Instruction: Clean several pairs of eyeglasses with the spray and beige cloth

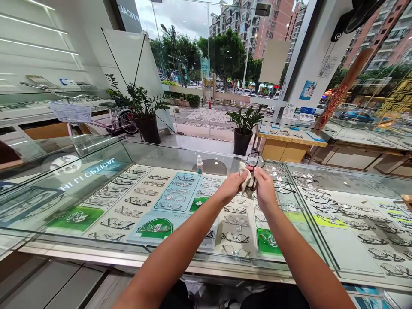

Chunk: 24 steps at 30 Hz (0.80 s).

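A long glass counter [322, 262] fills the lower half of the view, with rows of glasses laid out on white trays [128, 201] under its top and green cards [75, 218] among them. Beyond it, glass walls look out on a street with trees and tall buildings. Two potted plants stand on the floor behind the counter: the larger plant [141, 105] to the left, the smaller plant [245, 122] near the middle. A low wooden table [291, 139] with small items on it sits to the right of the smaller plant.

Both of the person's bare arms reach forward over the middle of the counter, hands meeting above the glass. The left hand [232, 185] is closed around a pale cloth [247, 180], pressing it against a pair of dark-framed glasses [255, 159]. The right hand [264, 186] is closed on the lower part of the same glasses, fingers curled around the frame. The glasses are held upright in the air between the two hands, one lens showing above the fingers and the cloth wrapped about the rest.

A small white bottle [199, 165] with a blue cap stands upright on the counter top, just left of the hands.
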Each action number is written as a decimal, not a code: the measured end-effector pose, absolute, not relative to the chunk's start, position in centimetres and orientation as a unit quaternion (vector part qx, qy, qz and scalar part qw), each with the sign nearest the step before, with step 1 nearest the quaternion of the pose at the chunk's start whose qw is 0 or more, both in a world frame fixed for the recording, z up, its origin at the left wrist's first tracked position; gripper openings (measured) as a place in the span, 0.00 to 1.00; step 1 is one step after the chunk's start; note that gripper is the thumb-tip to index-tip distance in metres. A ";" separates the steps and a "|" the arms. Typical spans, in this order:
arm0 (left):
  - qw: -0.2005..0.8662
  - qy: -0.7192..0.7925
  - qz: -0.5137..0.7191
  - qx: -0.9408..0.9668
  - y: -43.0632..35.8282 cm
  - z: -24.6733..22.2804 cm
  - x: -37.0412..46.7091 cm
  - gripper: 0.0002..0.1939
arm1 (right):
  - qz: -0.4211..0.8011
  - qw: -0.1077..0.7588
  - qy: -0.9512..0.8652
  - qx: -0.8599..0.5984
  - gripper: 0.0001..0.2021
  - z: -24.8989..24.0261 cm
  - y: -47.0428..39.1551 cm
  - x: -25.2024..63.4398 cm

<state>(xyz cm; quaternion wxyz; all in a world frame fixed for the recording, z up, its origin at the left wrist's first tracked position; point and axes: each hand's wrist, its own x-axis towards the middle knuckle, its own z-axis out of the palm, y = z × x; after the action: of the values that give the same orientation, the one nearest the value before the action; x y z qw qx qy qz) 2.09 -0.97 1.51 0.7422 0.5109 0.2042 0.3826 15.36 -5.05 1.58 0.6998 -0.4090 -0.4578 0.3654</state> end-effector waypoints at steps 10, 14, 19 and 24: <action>0.758 0.187 0.354 0.515 -2.3 2.7 2.0 0.35 | 0.342 0.696 -0.451 -0.443 0.21 0.7 -4.9 15.6; 0.761 0.177 0.374 0.500 -2.5 2.5 2.3 0.36 | 0.356 0.690 -0.432 -0.459 0.22 1.2 -5.6 15.1; 0.742 0.199 0.408 0.493 -2.4 2.0 2.8 0.38 | 0.363 0.678 -0.469 -0.434 0.20 1.9 -6.6 14.4; 0.756 0.174 0.373 0.508 -1.8 2.3 1.8 0.37 | 0.344 0.673 -0.484 -0.442 0.20 1.5 -5.9 15.8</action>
<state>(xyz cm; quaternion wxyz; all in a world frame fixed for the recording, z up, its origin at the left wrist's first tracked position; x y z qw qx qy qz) 1.81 -1.80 2.29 0.7565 0.5084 0.1741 0.3728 15.79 -5.92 1.45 0.6727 -0.4420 -0.4837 0.3436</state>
